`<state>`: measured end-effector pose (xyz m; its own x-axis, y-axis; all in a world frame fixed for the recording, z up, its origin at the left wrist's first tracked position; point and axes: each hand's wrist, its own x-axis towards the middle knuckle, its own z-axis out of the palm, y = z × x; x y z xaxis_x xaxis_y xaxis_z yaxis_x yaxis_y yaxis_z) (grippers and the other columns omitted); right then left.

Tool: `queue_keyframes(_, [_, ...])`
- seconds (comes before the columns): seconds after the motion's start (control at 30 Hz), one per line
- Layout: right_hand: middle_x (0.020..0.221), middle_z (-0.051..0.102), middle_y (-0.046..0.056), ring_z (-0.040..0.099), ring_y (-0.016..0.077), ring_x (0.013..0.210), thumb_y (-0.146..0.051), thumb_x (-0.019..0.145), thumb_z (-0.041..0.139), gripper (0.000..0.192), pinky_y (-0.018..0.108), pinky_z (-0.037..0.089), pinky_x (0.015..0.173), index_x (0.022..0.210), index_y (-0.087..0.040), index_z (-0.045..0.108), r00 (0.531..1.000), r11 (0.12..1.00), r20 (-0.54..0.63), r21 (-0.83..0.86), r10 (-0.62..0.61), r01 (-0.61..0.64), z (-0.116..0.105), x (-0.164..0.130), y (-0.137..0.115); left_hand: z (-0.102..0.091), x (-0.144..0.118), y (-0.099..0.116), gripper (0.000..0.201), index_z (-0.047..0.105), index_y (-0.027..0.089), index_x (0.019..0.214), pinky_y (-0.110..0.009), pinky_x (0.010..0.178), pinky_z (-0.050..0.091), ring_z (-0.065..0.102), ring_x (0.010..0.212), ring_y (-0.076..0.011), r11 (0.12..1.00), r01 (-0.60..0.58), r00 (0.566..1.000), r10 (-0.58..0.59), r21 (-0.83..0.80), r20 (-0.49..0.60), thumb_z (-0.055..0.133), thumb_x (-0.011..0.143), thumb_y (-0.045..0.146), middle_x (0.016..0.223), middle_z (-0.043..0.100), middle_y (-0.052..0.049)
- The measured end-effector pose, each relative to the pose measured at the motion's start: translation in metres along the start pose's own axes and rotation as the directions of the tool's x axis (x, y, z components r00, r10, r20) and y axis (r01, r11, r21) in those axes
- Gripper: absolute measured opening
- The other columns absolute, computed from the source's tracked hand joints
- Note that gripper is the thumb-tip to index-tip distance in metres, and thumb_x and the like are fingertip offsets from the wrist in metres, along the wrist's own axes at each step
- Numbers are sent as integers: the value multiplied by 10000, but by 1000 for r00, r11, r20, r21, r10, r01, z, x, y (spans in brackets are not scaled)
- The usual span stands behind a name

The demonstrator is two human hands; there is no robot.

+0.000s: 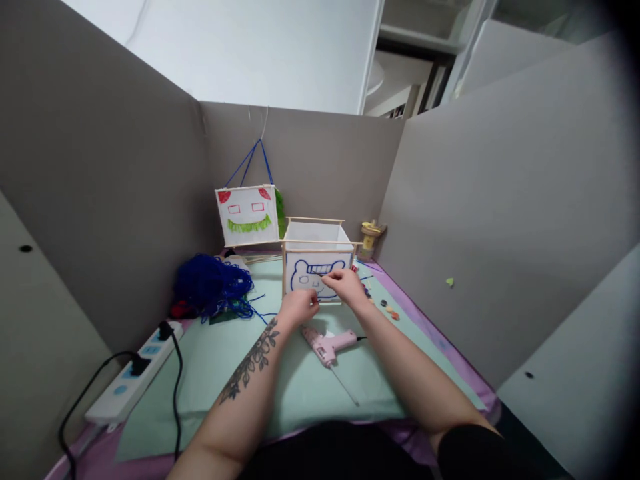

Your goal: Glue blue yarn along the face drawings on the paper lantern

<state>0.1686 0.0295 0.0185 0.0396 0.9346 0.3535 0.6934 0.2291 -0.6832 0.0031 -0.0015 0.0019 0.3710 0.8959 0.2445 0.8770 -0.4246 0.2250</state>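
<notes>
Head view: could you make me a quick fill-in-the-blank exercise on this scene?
1. The left hand and right hand are in front of the nearer box, which is open at the ____.
2. The glue gun is ____.
3. The tangled yarn is ____.
4. The hanging box has a mouth coloured ____.

Missing words: top; pink; blue; green.

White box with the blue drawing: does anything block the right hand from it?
Nothing visible does: the right hand is just in front of the white box. The pink glue gun lies nearer the camera, not between.
</notes>
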Motion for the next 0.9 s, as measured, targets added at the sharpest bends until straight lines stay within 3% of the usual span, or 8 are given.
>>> queue_keyframes(0.23, [665,677,-13,603,162,677,-424,673,600,225,231,376,558,695,-230,712,999,997,-28,-70,32,-34,-2,4,-12,-1,0,0,201,656,233,869,-255,639,415,630,797,-200,1000,17,1000,-17,-5,8,495,768,300,814,692,-43])
queue_keyframes(0.63, [670,674,-6,600,163,685,-415,674,604,220,232,394,583,697,-222,707,1000,1000,-23,-20,20,-21,-6,4,-15,-4,-1,1,188,670,223,858,-263,658,420,616,777,-202,999,21,1000,-20,-48,12,523,756,281,776,682,-48])
queue_keyframes(0.77, [685,665,17,589,167,696,-424,676,619,256,248,425,641,716,-180,688,1000,985,-16,174,-17,19,-19,-7,-12,-8,-2,-2,162,669,201,791,-236,600,391,574,677,-159,978,-52,998,43,-202,-49,537,741,281,700,645,-17])
queue_keyframes(0.9, [733,641,30,560,155,674,-488,691,617,412,251,433,626,914,-143,643,997,911,-71,410,-26,53,-39,-43,-7,-15,-6,7,176,646,164,746,-205,532,341,473,550,-102,897,-127,989,79,-423,-128,530,756,297,562,531,30])
